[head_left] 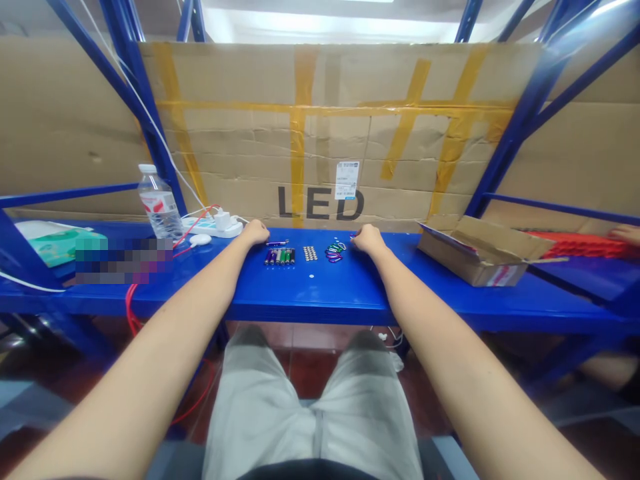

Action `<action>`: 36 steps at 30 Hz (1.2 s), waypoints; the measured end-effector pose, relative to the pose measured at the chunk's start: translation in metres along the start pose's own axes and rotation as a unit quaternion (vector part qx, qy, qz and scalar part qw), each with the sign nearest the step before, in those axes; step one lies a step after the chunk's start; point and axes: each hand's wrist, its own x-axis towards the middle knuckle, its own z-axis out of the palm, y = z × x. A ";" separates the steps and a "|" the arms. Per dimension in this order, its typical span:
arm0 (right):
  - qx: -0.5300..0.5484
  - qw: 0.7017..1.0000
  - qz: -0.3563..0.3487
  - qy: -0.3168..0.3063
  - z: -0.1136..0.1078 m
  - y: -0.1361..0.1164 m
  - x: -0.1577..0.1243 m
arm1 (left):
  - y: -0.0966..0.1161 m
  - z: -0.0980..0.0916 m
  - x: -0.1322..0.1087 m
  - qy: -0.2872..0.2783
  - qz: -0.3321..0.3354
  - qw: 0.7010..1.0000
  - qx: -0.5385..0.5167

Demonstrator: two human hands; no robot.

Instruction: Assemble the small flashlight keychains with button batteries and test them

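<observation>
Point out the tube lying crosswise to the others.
The lone tube by the left hand, beyond the row of tubes: it lies sideways, those front to back.

Pants (265, 420) are a pale grey, maybe a touch greenish, kinda loose, with soft wrinkles spreading across the lap and a seam (319, 430) running up the middle. At the waist there's a curved strip of black fabric (310, 471), can't really tell what garment it's from. Both arms (187, 307) are bare, left hand (256, 231) and right hand (369, 239) too.
</observation>
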 end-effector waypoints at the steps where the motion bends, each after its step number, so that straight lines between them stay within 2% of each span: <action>1: -0.015 1.000 0.005 -0.005 0.001 0.002 0.001 | 0.000 0.000 0.000 0.003 -0.011 1.000 0.002; 7: -0.036 0.998 0.023 -0.038 0.002 0.006 0.009 | 0.000 0.000 0.001 0.014 -0.070 0.997 0.007; 10: -0.026 0.999 -0.016 -0.039 -0.001 0.010 0.010 | 0.001 0.000 0.000 0.016 -0.081 0.997 0.005; 12: -0.011 0.997 -0.053 -0.046 -0.001 0.012 0.010 | 0.002 0.000 0.000 0.019 -0.085 0.996 0.004; 15: 0.005 0.994 -0.073 -0.077 0.000 0.014 0.009 | 0.003 0.001 -0.001 0.024 -0.092 0.995 0.003; 36: 0.007 0.990 -0.095 -0.100 -0.003 0.003 0.003 | 0.008 -0.001 -0.005 0.025 -0.096 0.995 0.003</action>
